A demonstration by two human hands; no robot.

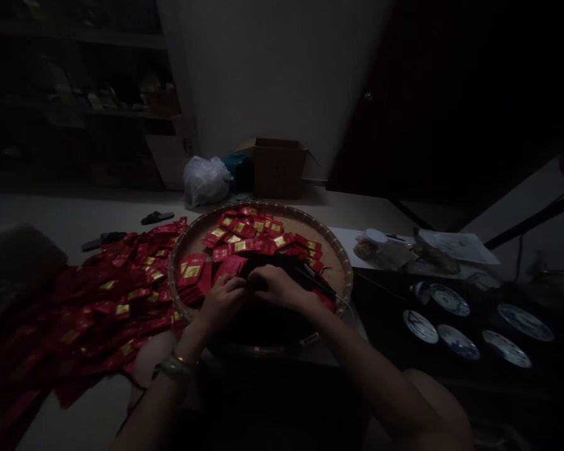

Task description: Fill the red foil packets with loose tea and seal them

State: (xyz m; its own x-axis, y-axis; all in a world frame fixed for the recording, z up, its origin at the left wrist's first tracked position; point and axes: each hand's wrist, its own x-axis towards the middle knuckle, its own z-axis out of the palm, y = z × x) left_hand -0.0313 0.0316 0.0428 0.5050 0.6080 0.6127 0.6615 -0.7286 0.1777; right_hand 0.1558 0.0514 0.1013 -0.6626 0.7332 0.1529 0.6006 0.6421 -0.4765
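A wide round woven tray in front of me holds many small red packets with gold labels and a dark heap of stuff that I cannot make out. Over its near part, my left hand is closed, with fingers curled. One plain red packet lies right against its fingertips; whether it is gripped is unclear. My right hand is closed too, its fingertips meeting the left ones over the dark area. What sits between them is hidden. Beside the right hand rests a dark, slim tool, its kind unclear.
A large pile of red packets covers the floor at left, near dark slippers. Behind the tray are a white plastic bag and a cardboard box. Several blue-and-white dishes and a lidded jar stand at right.
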